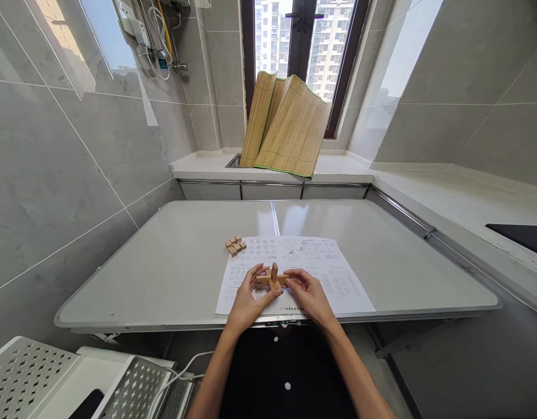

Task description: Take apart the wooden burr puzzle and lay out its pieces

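A small wooden cross-shaped puzzle (272,279) of interlocked bars is held over a printed instruction sheet (334,279) on the white table (163,267). My left hand (247,297) pinches its left end with fingers curled. My right hand (307,291) grips its right end the same way. One bar stands upright between the hands. A second small cluster of wooden puzzle pieces (235,245) lies at the sheet's top left corner, apart from both hands.
Folded bamboo mats (290,125) lean against the window on a ledge behind the table. A grey tiled wall runs along the left; a counter with a black hob (524,235) lies right. Perforated metal stands (28,378) and a white cable sit below left.
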`<action>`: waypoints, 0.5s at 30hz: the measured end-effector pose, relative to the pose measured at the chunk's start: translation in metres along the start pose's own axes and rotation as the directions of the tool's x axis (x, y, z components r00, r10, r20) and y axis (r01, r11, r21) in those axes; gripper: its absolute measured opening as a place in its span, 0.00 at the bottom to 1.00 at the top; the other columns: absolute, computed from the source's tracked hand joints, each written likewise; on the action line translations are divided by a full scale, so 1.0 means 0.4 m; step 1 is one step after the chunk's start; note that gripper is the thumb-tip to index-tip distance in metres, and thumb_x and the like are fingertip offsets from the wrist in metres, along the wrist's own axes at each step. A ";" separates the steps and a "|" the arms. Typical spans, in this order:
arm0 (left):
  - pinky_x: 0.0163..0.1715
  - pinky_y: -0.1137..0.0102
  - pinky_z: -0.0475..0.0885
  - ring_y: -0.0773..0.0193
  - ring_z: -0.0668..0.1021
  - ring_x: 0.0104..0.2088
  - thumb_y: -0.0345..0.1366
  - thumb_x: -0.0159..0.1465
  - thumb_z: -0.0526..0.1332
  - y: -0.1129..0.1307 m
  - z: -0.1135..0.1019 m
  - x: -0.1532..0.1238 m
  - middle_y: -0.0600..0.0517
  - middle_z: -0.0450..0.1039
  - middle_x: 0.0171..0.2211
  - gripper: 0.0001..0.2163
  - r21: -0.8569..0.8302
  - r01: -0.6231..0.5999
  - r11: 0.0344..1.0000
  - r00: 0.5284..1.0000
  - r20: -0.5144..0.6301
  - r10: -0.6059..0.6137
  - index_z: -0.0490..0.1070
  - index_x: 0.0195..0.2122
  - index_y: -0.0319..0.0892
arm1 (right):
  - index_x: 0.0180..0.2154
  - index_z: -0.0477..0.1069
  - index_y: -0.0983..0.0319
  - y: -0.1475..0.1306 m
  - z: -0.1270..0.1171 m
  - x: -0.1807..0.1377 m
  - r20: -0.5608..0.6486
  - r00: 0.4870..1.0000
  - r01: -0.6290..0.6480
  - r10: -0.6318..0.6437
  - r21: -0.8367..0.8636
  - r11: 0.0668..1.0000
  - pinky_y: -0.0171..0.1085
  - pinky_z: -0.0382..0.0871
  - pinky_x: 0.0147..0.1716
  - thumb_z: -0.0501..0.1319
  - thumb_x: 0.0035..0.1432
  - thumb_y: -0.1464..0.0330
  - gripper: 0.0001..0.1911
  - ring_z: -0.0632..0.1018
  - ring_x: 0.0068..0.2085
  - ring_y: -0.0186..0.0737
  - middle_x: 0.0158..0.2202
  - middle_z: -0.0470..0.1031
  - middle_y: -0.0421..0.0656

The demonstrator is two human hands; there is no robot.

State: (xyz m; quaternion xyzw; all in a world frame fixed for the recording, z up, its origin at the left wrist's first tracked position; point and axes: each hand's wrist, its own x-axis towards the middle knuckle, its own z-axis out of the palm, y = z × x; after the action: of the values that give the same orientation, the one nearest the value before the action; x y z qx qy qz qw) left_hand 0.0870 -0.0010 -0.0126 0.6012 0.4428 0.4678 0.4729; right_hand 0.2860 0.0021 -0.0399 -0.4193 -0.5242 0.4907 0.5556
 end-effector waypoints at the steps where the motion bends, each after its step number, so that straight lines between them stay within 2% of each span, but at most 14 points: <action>1: 0.67 0.51 0.65 0.49 0.72 0.66 0.40 0.58 0.75 0.002 0.001 -0.001 0.41 0.70 0.65 0.32 0.001 -0.002 1.000 1.000 -0.003 0.002 0.65 0.62 0.47 | 0.46 0.78 0.59 -0.001 0.000 0.000 -0.001 1.000 0.000 0.000 0.001 1.000 0.47 0.77 0.53 0.70 0.59 0.53 0.19 0.82 0.50 0.51 0.46 0.83 0.47; 9: 0.67 0.53 0.65 0.50 0.70 0.67 0.42 0.60 0.74 0.007 0.003 -0.005 0.43 0.68 0.66 0.33 0.074 0.001 0.997 1.000 0.015 -0.002 0.63 0.64 0.50 | 0.45 0.78 0.58 -0.001 0.001 -0.002 0.001 1.000 0.006 -0.006 0.005 1.000 0.45 0.76 0.53 0.70 0.60 0.54 0.18 0.82 0.50 0.49 0.47 0.82 0.47; 15: 0.66 0.52 0.66 0.49 0.72 0.65 0.44 0.59 0.74 0.010 0.003 -0.007 0.43 0.71 0.63 0.32 0.115 0.001 0.993 1.000 -0.027 0.002 0.65 0.62 0.49 | 0.45 0.78 0.58 -0.007 0.002 -0.002 0.001 1.000 0.006 -0.006 0.011 1.000 0.45 0.76 0.53 0.70 0.59 0.53 0.19 0.82 0.50 0.50 0.46 0.83 0.46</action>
State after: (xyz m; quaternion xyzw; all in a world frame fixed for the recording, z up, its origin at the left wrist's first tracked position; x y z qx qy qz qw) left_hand 0.0880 -0.0045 -0.0092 0.6210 0.4752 0.4497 0.4316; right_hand 0.2855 0.0008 -0.0374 -0.4144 -0.5230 0.4919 0.5592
